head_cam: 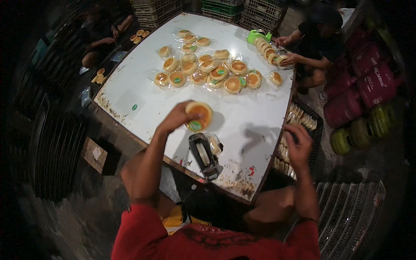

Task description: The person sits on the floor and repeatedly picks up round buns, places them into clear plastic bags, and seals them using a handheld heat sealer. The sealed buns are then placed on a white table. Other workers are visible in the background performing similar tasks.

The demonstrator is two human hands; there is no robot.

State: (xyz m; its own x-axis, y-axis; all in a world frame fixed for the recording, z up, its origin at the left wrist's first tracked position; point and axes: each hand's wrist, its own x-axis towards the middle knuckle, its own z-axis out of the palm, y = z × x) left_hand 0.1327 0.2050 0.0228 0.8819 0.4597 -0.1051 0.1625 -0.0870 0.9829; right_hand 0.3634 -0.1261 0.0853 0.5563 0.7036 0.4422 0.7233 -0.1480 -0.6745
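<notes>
My left hand (175,117) grips a round browned bun (201,112) with a green label, held above the white tabletop (151,102). Just below it stands a black tape dispenser (203,156) with a roll of tape in it. My right hand (299,146) is past the table's right edge, fingers apart, with nothing visible in it. Under that hand sits a dark crate (317,136) of packed buns (300,117) in rows. Across the middle of the table lie several buns in clear wrappers (208,66), some with green labels.
At the far right corner a co-worker's hand (290,59) touches a row of buns (265,48) beside a green container (255,36). Another person sits at the far left. Gas cylinders (373,81) stand right, metal trays (347,214) below them. A cardboard box (95,152) is on the left floor.
</notes>
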